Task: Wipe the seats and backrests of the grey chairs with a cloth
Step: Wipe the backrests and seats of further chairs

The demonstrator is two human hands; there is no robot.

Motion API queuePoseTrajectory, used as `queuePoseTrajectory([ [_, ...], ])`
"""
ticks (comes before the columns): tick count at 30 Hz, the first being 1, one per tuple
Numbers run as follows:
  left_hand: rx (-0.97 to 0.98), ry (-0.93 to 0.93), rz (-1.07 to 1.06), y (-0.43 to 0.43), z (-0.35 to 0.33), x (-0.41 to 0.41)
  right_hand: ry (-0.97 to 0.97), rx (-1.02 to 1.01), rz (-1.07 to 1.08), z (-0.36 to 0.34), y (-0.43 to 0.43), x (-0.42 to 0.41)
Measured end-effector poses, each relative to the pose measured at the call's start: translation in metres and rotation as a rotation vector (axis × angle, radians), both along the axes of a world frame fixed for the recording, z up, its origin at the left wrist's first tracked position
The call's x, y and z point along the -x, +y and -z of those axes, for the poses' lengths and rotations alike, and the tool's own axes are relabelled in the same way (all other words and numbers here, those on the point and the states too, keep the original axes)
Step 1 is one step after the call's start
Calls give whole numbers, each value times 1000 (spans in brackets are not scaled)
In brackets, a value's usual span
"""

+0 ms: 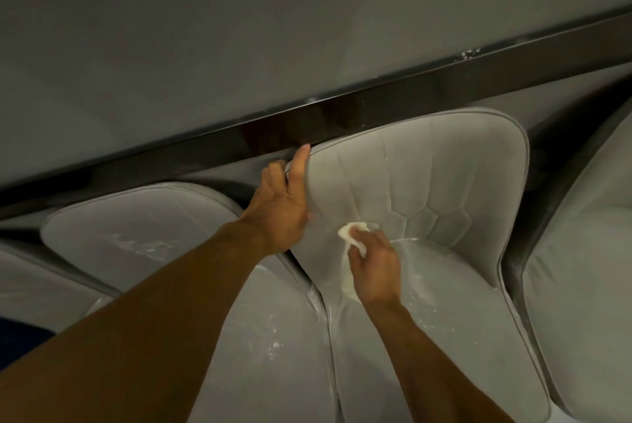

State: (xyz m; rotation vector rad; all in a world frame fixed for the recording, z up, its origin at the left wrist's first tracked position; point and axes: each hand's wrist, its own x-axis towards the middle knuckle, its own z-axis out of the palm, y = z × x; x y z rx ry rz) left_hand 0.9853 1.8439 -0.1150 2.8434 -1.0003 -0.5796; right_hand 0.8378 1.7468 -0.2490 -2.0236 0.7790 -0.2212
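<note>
A grey padded chair (427, 179) with stitched panels stands in the middle, its backrest against a table edge. My left hand (285, 207) grips the left rim of that backrest, thumb along the front, fingers behind. My right hand (374, 268) holds a crumpled white cloth (352, 234) against the low part of the backrest, where it meets the seat. White dusty marks speckle the seat (444, 320). A second grey chair (136, 234) at the left also carries white smears.
A dark glossy table edge (342, 118) runs diagonally above the chairs, with a grey tabletop (239, 29) beyond. A third grey chair (588, 251) stands at the right. The chairs stand close together.
</note>
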Motion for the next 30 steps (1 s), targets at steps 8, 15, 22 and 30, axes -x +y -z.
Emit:
queuePoseTrajectory([
  [8, 22, -30, -44, -2, 1, 2, -284, -114, 402, -105, -36, -47],
  [15, 33, -8, -66, -3, -4, 1, -216, -217, 210, -70, -22, -31],
  [22, 88, -36, 28, 8, 4, -4, -317, -262, 634, -93, -9, -36],
  [30, 173, 161, 169, 19, -4, -16, -224, -364, 696, -35, 82, -64],
])
